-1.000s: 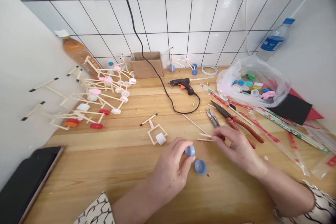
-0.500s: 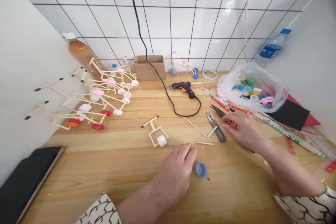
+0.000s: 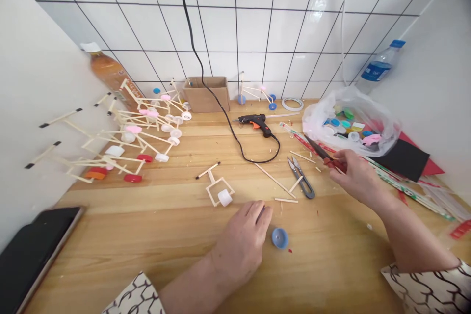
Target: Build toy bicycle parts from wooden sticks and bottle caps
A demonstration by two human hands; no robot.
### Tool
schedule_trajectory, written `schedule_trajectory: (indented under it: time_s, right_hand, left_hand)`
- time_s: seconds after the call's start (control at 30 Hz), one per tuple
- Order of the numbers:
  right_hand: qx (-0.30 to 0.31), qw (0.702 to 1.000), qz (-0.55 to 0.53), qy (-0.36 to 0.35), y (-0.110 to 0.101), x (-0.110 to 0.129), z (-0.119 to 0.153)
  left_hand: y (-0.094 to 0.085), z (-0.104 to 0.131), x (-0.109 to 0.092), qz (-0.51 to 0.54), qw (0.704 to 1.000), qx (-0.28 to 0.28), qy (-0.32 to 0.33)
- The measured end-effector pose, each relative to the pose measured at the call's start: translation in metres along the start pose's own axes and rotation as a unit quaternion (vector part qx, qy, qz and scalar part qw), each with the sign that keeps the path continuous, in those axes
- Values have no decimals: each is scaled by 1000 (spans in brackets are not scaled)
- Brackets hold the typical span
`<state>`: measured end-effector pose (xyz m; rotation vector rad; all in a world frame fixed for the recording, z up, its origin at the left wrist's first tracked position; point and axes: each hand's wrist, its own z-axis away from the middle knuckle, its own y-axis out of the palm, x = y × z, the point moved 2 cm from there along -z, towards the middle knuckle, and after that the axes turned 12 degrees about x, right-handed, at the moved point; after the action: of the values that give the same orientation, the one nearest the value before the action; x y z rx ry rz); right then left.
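One left hand [image 3: 241, 240], fingers drawn together just above the counter [image 3: 147, 250], thumb and forefinger pinching a bluish piece, probably a second blue cap [image 3: 261, 214], though the fingers cover nearly all of it. One right hand [image 3: 353, 174], fingers closed around the red-handled pliers [image 3: 317, 148], their dark nose pointing away toward the plastic bag of caps [image 3: 312, 125]. One hollow blue cap [image 3: 280, 238], open side up, on the counter just beside the left hand. One square stick frame [image 3: 212, 184] with a black-tipped crosspiece, lying beyond the left hand, a white cap [image 3: 225, 197] at its near corner. Loose sticks [image 3: 274, 179], one long and several short, between the frame and the grey snips [image 3: 306, 187]; one short stick lies across the snips. One black glue gun [image 3: 254, 120], farther back, lying on its side. Several stick vehicles [image 3: 133, 129] with wheels of cap-like discs, grouped at left; one more, blue-wheeled [image 3: 262, 88], against the tiled wall beside a cardboard box [image 3: 208, 98]. Condition, as judged from the layout: the grouped pieces look finished; the square frame is only part-built, carrying no wheels; the blue caps are unattached to any stick, and the loose sticks lie unjoined to the frame.
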<state>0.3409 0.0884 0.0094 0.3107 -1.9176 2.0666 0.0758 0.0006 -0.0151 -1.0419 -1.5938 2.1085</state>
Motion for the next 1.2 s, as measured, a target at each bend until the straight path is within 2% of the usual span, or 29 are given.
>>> schedule_trajectory:
  time_s: [0.17,0.33,0.43,0.6,0.7,0.8,0.87,0.93,1.03,1.1,1.13,1.2]
  right_hand:
    - [-21,998,9,-51,0,0,-1]
    - [-64,978,156,-126,12,-1,-18]
    - [-57,967,214,-127,16,-3,-29]
    - [-63,961,230,-142,13,5,-32]
    - [-24,963,204,-172,15,18,-33]
    - [21,969,174,-174,21,31,-37]
    - [26,974,153,-166,23,37,-39]
    - [30,980,117,-159,22,43,-37]
    - [60,984,39,-164,17,55,-23]
    - [128,974,-45,-183,16,66,-7]
    - [217,940,-200,-169,18,71,2]
    - [340,832,-424,-109,24,82,19]
  left_hand:
    - [2,0,1,8,1000,-14,-7]
    - [2,0,2,21,999,-24,-7]
    - [0,0,3,36,998,-52,2]
    - [-1,3,4,105,986,-126,12]
    - [-2,5,5,163,974,-155,13]
    - [-5,5,5,245,956,-161,-10]
    - [-9,5,6,315,934,-162,-31]
    - [-14,5,6,403,900,-158,-58]
    - [-21,6,7,546,820,-143,-92]
    - [-24,7,8,629,759,-139,-90]
    - [-25,6,9,663,730,-141,-84]
    - [-26,6,11,715,678,-159,-66]
